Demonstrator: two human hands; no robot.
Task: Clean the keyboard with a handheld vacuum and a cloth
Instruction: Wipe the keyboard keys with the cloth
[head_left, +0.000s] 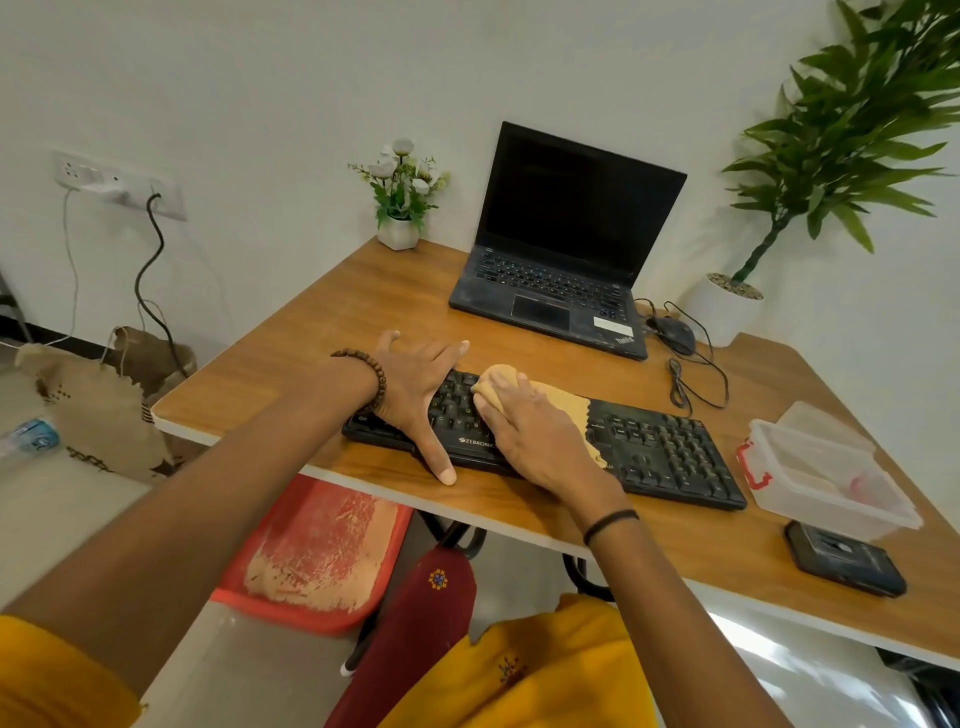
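cloth (558, 402) wipe step in hand, judging by layout: right hand (535, 441) lies flat over a yellow cloth, fingers curled round its bunched front end, pressing it onto the middle of the black keyboard (670, 457). left hand (415, 395) is splayed open, palm down on the keyboard's left end, gripping nothing, thumb reaching over the near edge onto the desk (291, 364). looks like bracing.

risks: keyboard sits close to the desk's near edge, left corner nearest it. a hard stroke toward the body could slide it off if the left hand lifts. cloth's loose zigzag edge trails right over the keys, could snag a keycap and pop it. heavy pressure may push grit between keys rather than lift it. open laptop (566, 254) and mouse (675, 332) with slack cable lie behind, well apart, low risk unless a sweep runs long.

position: cloth is under and ahead of the right hand, touching it, bunched part at the fingertips, free end sticking out right toward the numpad side. keyboard under both hands, angled across the desk front, right half uncovered. no handheld vacuum visible anywhere in view. clear plastic box (831, 467) and a dark phone-like thing (844, 566) sit right of the keyboard, untouched.
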